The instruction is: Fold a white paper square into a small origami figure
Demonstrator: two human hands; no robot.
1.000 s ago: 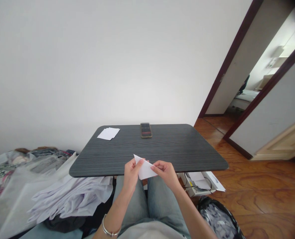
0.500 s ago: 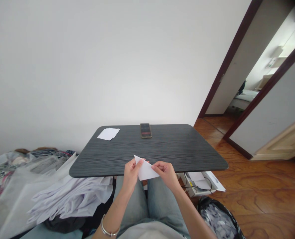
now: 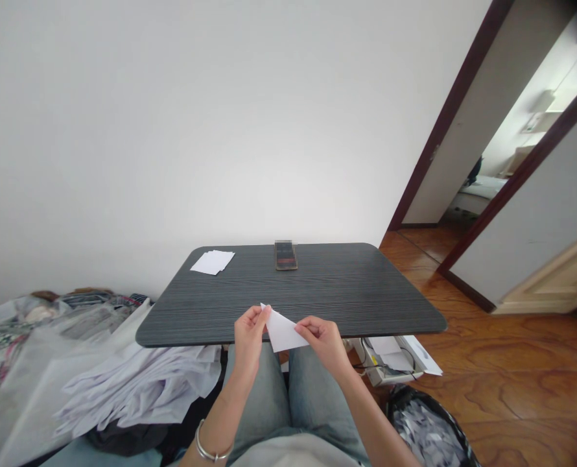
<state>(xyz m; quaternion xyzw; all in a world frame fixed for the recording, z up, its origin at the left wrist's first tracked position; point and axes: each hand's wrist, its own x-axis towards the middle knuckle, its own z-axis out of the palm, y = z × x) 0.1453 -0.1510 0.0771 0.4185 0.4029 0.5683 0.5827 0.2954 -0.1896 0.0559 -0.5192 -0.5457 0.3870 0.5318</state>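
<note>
A white sheet of paper (image 3: 284,334), folded to a triangle, is held up between my two hands over the near edge of the dark table (image 3: 347,285). My left hand (image 3: 250,332) pinches its upper left corner between thumb and fingers. The right corner sits in the pinch of my right hand (image 3: 321,337). Toward the table's far left lies a small stack of white paper squares (image 3: 212,262). A phone (image 3: 285,255) rests at the far edge, near the middle.
Folded white cloth (image 3: 142,386) and plastic-wrapped things are heaped at the left. Below the table's right side stand a white box (image 3: 390,363) with papers and cables, and a black bag (image 3: 432,428) of paper scraps. A doorway opens at the right.
My left hand has shifted slightly left along the paper, its thumb now at the upper corner. My right hand keeps its hold with little movement.
</note>
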